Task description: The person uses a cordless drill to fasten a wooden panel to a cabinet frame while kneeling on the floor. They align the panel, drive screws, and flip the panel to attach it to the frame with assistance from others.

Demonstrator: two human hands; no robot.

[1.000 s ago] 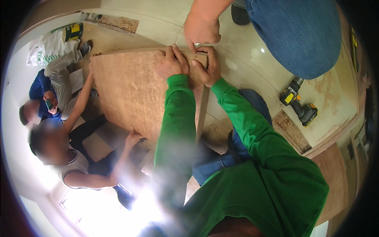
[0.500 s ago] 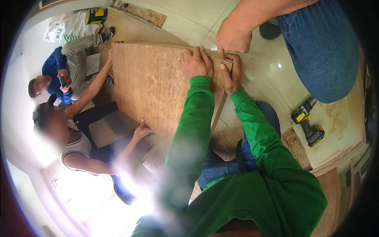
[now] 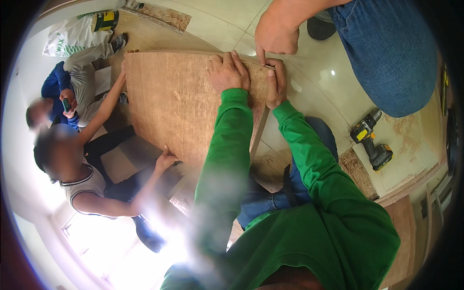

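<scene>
Green-sleeved arms reach to twelve o'clock: left hand (image 3: pixel 227 72) lies flat and open on the plywood board (image 3: pixel 179 104), right hand (image 3: pixel 275 83) curls over its two o'clock edge. Stiff, probably heavy; best held by its edges. Beyond, a co-worker's hand (image 3: pixel 275 36) presses the corner.

The plywood board (image 3: pixel 183 106) is matt brown wood with a faint grain. The floor tiles (image 3: pixel 319 92) are glossy and pale. The cordless drill (image 3: pixel 371 145) looks like yellow-and-black plastic. Sawdust (image 3: pixel 408 135) seems rough.

Left hand (image 3: pixel 228 72) and right hand (image 3: pixel 275 83) press the wooden board's (image 3: pixel 179 101) corner.
</scene>
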